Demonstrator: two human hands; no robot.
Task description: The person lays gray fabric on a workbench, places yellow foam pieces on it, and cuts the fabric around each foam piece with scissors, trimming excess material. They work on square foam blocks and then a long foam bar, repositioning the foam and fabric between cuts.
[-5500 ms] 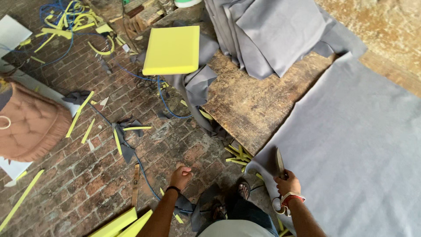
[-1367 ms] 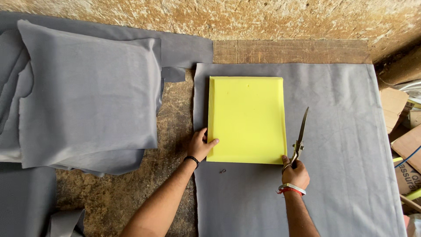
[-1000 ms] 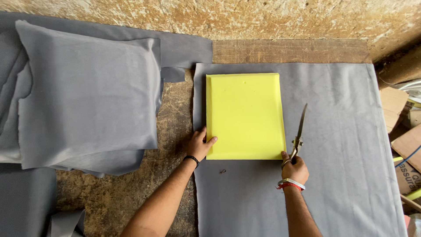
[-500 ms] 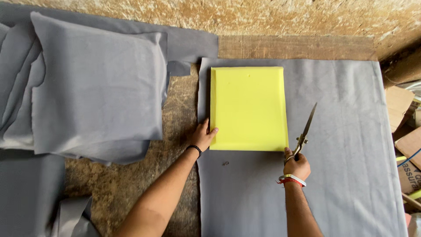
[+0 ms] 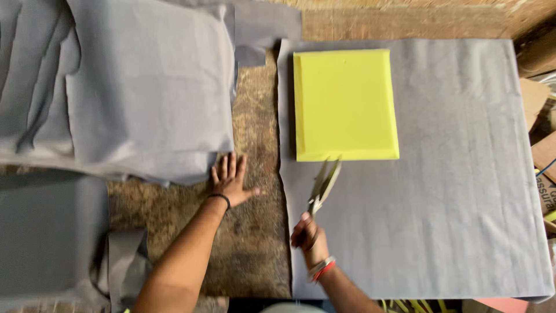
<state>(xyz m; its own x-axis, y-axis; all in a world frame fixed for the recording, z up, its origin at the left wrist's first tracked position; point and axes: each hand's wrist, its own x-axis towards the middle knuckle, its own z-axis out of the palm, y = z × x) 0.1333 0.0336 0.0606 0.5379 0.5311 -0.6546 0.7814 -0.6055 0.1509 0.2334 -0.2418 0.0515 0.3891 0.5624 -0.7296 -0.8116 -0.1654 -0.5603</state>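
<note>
A yellow foam slab point(image 5: 345, 104) lies flat on a sheet of grey fabric point(image 5: 457, 191) spread over a worn wooden table point(image 5: 252, 232). My right hand point(image 5: 307, 236) grips a pair of scissors point(image 5: 323, 185), blades slightly apart and pointing up toward the foam's near edge. My left hand point(image 5: 230, 181) rests flat, fingers spread, on the bare table, touching the edge of a stack of cut grey fabric pieces point(image 5: 145, 87) to the left of the sheet.
More grey fabric point(image 5: 46, 232) hangs off the near left of the table. Cardboard boxes point(image 5: 541, 150) stand past the right edge. The table's far edge point(image 5: 405, 23) shows bare wood.
My left hand has left the foam's corner and moved left onto the bare table. The right hand has swung the scissors left, from beside the foam to below its near edge.
</note>
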